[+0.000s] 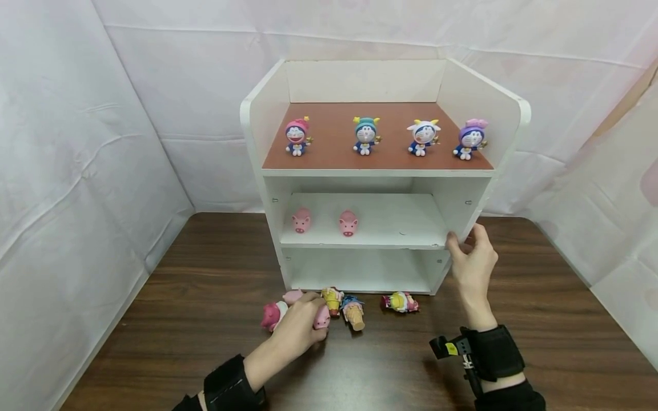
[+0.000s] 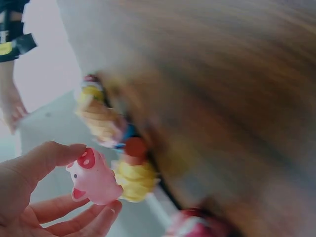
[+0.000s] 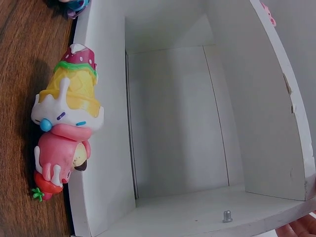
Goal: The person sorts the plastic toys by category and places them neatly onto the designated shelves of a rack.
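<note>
Between thumb and fingertips, my left hand (image 1: 302, 321) pinches a small pink pig figurine (image 2: 94, 180), just in front of the shelf unit's lower edge. Around that hand lie another pink pig (image 1: 293, 295), a red-and-white figurine (image 1: 272, 315), a yellow figurine (image 1: 332, 300) and a blue-topped ice-cream-cone figurine (image 1: 353, 313). My right hand (image 1: 473, 265) grips the right side panel of the white shelf unit (image 1: 354, 173) at middle-shelf height. Part of its fingers is hidden behind the panel. Two pink pigs, one left (image 1: 301, 220) and one central (image 1: 348, 223), stand on the middle shelf.
On the brown top shelf (image 1: 329, 128) sit several blue cat figurines in hats, such as the pink-hatted one (image 1: 296, 137). A strawberry ice-cream-cone figurine (image 3: 69, 113) lies along the unit's base at right. White cloth (image 1: 103, 142) walls surround the wooden table (image 1: 169, 342).
</note>
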A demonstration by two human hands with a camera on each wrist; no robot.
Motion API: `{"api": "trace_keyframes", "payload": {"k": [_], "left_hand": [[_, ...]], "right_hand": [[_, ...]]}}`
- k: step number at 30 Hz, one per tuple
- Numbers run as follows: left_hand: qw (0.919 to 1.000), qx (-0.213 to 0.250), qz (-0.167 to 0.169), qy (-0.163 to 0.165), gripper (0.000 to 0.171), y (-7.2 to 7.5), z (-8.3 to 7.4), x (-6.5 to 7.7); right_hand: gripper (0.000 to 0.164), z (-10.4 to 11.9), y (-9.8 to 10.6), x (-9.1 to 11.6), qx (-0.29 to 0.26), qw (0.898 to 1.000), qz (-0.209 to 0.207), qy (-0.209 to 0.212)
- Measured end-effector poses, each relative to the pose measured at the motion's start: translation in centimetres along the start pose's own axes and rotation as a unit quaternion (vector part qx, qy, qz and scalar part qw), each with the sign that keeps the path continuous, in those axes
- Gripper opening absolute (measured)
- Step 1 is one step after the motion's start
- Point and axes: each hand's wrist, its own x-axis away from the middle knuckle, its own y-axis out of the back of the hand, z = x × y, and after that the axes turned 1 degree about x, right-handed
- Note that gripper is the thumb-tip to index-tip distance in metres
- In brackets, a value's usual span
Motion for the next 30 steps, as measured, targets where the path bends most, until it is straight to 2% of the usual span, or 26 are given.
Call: {"api": "trace_keyframes", "payload": {"k": [8, 18, 23, 30], "left_hand": [[0.9993, 0.026, -0.022, -0.016, 0.044, 1.8, -3.6, -1.1], [0.9978, 0.049, -0.033, -0.03, 0.047, 3.3, -7.8, -4.4], [0.9963, 0.058, -0.051, -0.037, 0.047, 3.8, -9.0, -6.3], [0.9935, 0.063, -0.079, -0.052, 0.046, 4.2, -9.8, -9.2]], "right_hand": [[0.026, 0.1, 0.0, 0.0, -0.003, 1.0, -0.002, -0.011], [0.025, 0.1, 0.0, 0.1, -0.011, 1.0, -0.003, -0.015], [0.025, 0.1, 0.0, 0.1, -0.012, 1.0, -0.003, -0.015], [0.026, 0.2, 0.0, 0.0, -0.01, 1.0, -0.002, -0.017]]}}
